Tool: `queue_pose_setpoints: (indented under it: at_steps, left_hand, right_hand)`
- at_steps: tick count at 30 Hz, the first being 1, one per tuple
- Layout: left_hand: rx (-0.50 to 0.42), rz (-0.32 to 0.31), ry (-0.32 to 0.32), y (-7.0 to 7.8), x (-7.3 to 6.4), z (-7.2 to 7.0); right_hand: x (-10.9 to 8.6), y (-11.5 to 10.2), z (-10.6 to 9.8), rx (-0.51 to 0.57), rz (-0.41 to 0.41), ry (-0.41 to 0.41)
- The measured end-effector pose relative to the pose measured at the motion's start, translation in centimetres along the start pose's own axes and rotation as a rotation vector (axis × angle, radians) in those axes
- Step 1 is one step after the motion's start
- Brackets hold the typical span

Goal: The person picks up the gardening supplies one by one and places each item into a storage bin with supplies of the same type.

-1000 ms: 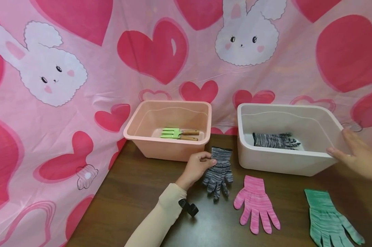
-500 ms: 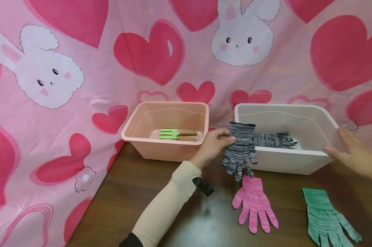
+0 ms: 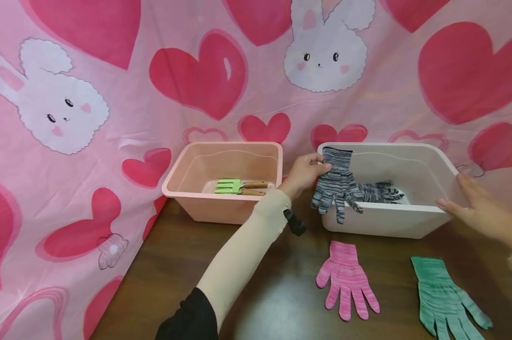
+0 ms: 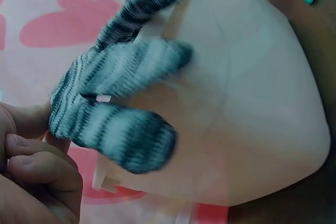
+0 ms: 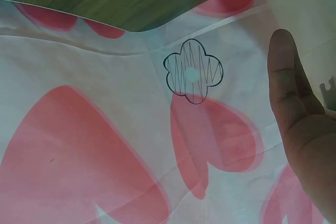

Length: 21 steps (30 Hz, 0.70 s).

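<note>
In the head view my left hand [image 3: 304, 174] pinches a grey-and-black knit glove [image 3: 335, 182] near its cuff. The glove hangs fingers down in front of the left end of a white bin [image 3: 383, 222]; in the left wrist view its fingers [image 4: 131, 135] dangle beside the bin's wall. A second grey-and-black glove [image 3: 374, 192] lies inside that bin, partly hidden by the hanging one. My right hand [image 3: 485, 212] rests against the bin's right front corner, its fingers fairly straight. The right wrist view catches part of this hand [image 5: 299, 114] beside the pale wall.
Left of the white bin stands a peach bin [image 3: 217, 203] holding green hand forks [image 3: 232, 186] with wooden handles. A pink glove [image 3: 347, 281] and a green glove [image 3: 444, 297] lie flat on the dark wooden table [image 3: 277, 293]. Behind hangs a pink heart-patterned cloth [image 3: 124, 108].
My left hand has lifted the grey-and-black glove off the table and carried it up and right to the white bin. My right hand has stayed at the bin's corner.
</note>
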State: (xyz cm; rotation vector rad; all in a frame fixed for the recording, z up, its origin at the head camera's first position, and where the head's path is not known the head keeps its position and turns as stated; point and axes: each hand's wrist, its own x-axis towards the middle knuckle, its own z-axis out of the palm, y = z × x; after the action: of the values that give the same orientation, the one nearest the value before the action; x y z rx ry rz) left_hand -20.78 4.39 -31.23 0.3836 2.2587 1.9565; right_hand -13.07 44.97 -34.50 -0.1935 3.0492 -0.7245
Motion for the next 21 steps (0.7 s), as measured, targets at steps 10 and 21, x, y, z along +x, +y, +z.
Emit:
queue_pose_setpoints:
  at_steps: [10, 21]
  left_hand:
    - [-0.162, -0.075, 0.034, 1.4, 3.2, 1.1]
    - [-0.349, -0.221, 0.033, 0.9, 5.2, 1.8]
  right_hand:
    - [0.3, 0.4, 0.2, 0.007, -0.019, -0.016]
    - [0.2, 0.2, -0.1, 0.013, 0.007, -0.019]
